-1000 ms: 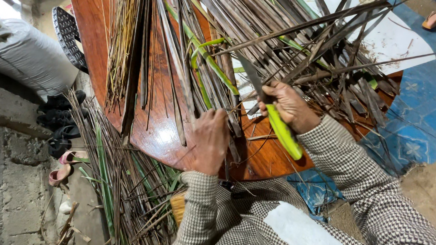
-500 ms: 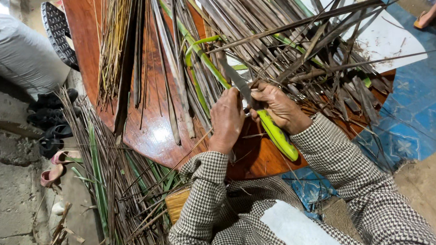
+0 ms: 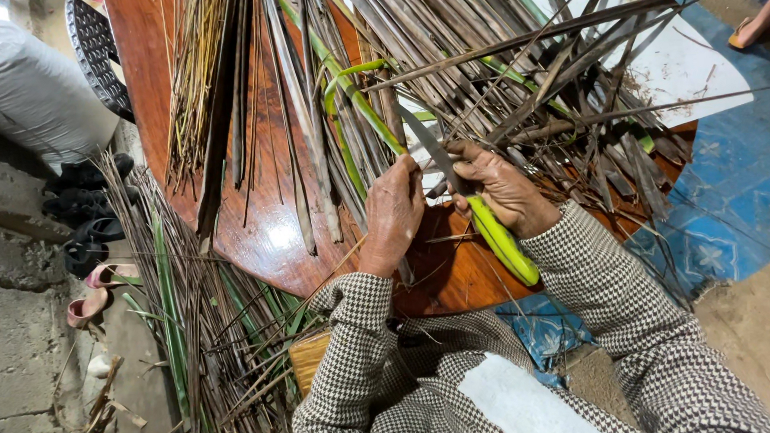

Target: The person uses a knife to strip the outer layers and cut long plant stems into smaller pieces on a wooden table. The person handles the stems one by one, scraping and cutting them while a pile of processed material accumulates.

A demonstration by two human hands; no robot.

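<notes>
Right at the middle of the view, a green palm leaf strip runs along a slanted line from the upper left, far across the round wooden bench, down toward the person, and its near end disappears under the left hand. That hand is closed over the strip, fingers curled down and pressing it to the bench, so the strip's long axis points away from the wrist and up the bench. Just beside it, to the right and almost touching, the right hand is wrapped tight around a knife with a yellow-green handle; the handle sticks out back toward the person's checked sleeve, while the grey blade slants up and left, lying close along the strip and nearly parallel to it, the tip just above the left hand's fingers. Whether the edge is touching the leaf cannot be told. Of the two, the left hand is nearer to the strip. Around them lies a heap of dark dry leaf ribs spread over the bench, more green and brown stalks piled on the floor to the left, and a white sack with several sandals beside it.
</notes>
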